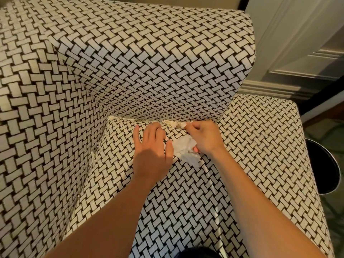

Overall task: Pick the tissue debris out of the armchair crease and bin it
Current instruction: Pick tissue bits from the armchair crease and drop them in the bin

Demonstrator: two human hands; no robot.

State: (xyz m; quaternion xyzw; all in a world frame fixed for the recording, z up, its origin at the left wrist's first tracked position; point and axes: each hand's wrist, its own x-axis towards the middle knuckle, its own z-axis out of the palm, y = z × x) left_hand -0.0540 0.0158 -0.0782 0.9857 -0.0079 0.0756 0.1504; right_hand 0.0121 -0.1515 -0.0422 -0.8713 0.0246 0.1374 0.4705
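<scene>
The armchair point(152, 58) is covered in a black-and-white basket-weave fabric. Torn tissue debris point(175, 124) sits in the crease point(130, 119) between the arm and the seat cushion point(186, 192). My right hand point(204, 136) pinches at that debris with its fingertips and holds a crumpled white tissue wad point(186, 148) under its palm. My left hand point(151, 148) lies flat on the seat with straight fingers, its fingertips at the crease just left of the debris.
A round black bin point(323, 164) with a shiny rim stands on the floor to the right of the chair. A white panelled door and skirting board point(290, 75) are behind the chair's arm. More pale bits show along the left seat crease point(94, 151).
</scene>
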